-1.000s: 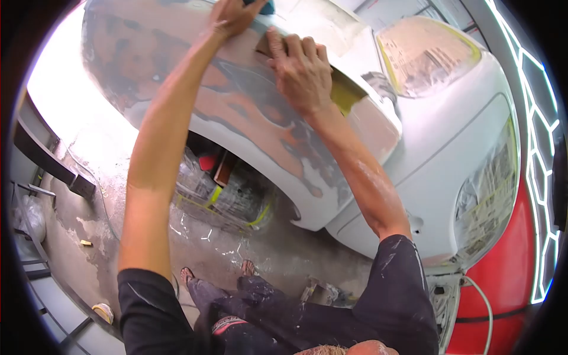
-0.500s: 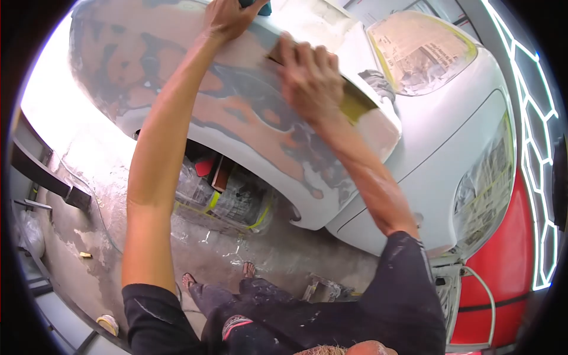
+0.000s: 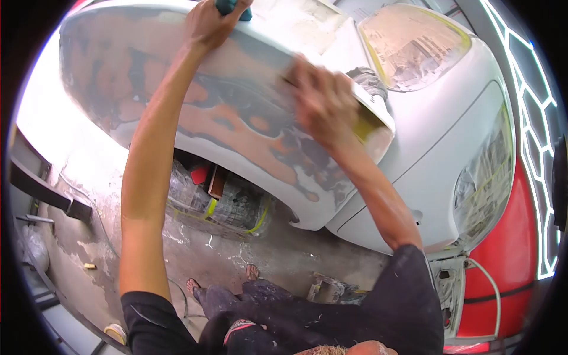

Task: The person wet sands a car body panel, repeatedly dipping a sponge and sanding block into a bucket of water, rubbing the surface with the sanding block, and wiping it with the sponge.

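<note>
My left hand (image 3: pixel 210 26) is closed round a teal object (image 3: pixel 234 8) at the upper edge of a car fender (image 3: pixel 236 112), which shows patches of grey, white and brownish orange. Motion blurs my right hand (image 3: pixel 325 103), which lies over the fender's right part with a dark brown sanding block (image 3: pixel 291 76) at its fingertips. Most of that block is hidden beneath the fingers. Just beyond the right hand, a yellow-green patch (image 3: pixel 367 125) shows near the fender's edge.
A wheel (image 3: pixel 236 207) wrapped in plastic and paper sits under the fender, with a red object (image 3: pixel 199 174) above it. Grey cloth (image 3: pixel 370 81) lies near the papered windshield (image 3: pixel 414 47). A door (image 3: pixel 426 171) is at right, a red car panel (image 3: pixel 503 260) beyond. A hose (image 3: pixel 496 296) curves nearby.
My right hand has moved right and down along the fender with the brown block. My left hand has shifted left in view with the teal object. The whole view has shifted slightly.
</note>
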### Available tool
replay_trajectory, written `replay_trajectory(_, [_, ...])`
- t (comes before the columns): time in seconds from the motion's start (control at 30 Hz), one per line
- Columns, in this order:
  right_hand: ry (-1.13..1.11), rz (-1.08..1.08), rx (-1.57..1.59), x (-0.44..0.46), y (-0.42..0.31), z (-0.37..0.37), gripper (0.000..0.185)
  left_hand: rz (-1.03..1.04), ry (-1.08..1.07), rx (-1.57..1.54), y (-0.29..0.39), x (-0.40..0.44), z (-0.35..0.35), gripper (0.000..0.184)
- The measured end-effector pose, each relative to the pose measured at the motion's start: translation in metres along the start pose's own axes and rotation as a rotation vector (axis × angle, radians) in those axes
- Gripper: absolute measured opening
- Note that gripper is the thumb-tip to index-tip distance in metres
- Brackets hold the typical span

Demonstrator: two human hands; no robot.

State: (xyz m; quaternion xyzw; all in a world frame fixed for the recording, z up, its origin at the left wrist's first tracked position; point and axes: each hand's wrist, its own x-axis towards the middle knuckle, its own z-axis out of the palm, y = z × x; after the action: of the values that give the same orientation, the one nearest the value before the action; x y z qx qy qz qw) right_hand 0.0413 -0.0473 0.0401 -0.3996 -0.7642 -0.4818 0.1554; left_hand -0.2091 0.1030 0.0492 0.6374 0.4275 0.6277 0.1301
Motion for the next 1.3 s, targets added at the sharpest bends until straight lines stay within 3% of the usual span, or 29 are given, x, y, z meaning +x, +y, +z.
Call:
replay_trajectory(0.1, [0.15,-0.023,-0.059,0.077,-0.043,0.044,0.062,0.091,0.005,-0.121,-0.012,0.006,0.005,0.05])
replay_trajectory(0.2, [0.177,-0.034,0.154,0.062,-0.036,0.042,0.066,0.07,-0.025,-0.147,-0.012,0.0,0.005,0.048])
replay_trajectory(0.3, [0.029,-0.039,0.056,-0.046,0.016,-0.013,0.071,0.075,-0.003,-0.085,-0.028,0.008,0.013,0.055])
replay_trajectory(0.33, [-0.106,0.025,0.044,-0.091,0.036,-0.039,0.065,0.082,-0.014,-0.021,-0.04,0.013,0.014,0.064])
replay_trajectory(0.4, [-0.039,-0.008,-0.025,-0.159,0.071,-0.065,0.05,0.104,0.061,0.074,-0.051,0.013,0.019,0.075])
replay_trajectory(0.47, [-0.043,-0.007,-0.02,-0.139,0.066,-0.057,0.048,0.164,0.17,0.113,-0.042,0.013,0.025,0.073])
replay_trajectory(0.53, [-0.057,0.006,-0.008,-0.094,0.039,-0.044,0.049,0.105,0.06,0.068,-0.01,0.004,0.011,0.058])
replay_trajectory(0.57, [-0.005,-0.025,0.04,-0.048,0.022,-0.025,0.059,0.079,0.011,0.052,-0.001,0.001,0.0,0.053])
replay_trajectory(0.67, [0.08,-0.016,-0.045,0.057,-0.03,0.033,0.069,0.059,-0.067,-0.087,-0.007,0.003,-0.004,0.057])
replay_trajectory(0.77, [0.176,-0.051,0.099,0.07,-0.035,0.039,0.067,0.035,-0.039,-0.047,-0.009,0.004,-0.005,0.059])
replay_trajectory(0.93, [-0.096,-0.042,0.016,-0.09,0.029,-0.037,0.061,0.004,-0.057,0.0,-0.005,-0.004,-0.005,0.061])
replay_trajectory(1.03, [-0.084,-0.052,-0.039,-0.176,0.071,-0.062,0.051,0.1,-0.001,0.015,-0.008,0.002,-0.001,0.063])
replay_trajectory(1.23, [-0.038,-0.068,-0.054,0.026,-0.006,0.006,0.063,0.099,-0.077,-0.04,-0.011,0.004,-0.007,0.062])
replay_trajectory(1.3, [0.114,-0.046,-0.035,0.081,-0.03,0.038,0.066,0.141,-0.047,-0.116,-0.009,-0.001,-0.012,0.06])
